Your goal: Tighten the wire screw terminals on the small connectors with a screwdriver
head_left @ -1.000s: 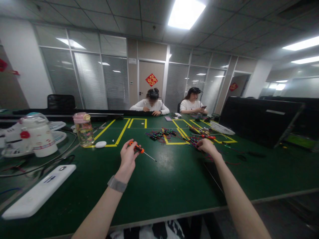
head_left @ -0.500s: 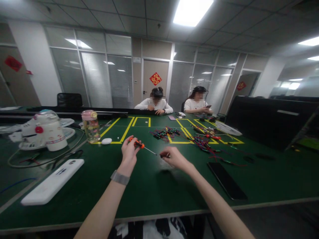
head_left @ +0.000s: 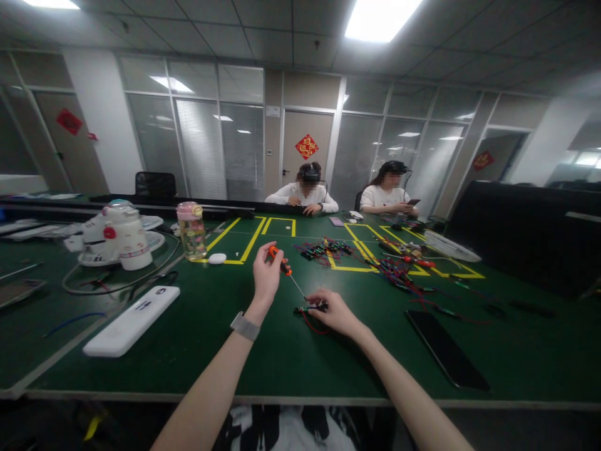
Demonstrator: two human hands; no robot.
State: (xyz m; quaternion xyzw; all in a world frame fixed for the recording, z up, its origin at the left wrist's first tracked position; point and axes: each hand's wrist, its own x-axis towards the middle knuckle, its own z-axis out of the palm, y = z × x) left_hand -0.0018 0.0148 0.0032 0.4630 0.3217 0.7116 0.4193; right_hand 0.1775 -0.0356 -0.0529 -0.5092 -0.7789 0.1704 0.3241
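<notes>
Left grip holds an orange screwdriver, right grip pinches a wired connector on the tabletop.

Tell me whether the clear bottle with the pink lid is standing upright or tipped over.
Upright. The clear bottle with the pink lid stands on its base on the green table, lid on top, yellowish contents inside.

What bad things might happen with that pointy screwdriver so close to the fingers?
The screwdriver in the left hand points its tip at the small wired connector pinched by the right hand. If it slips, it might poke those fingertips. The connector is tiny and its red wire loose, so it might twist or skid across the green table.
</notes>
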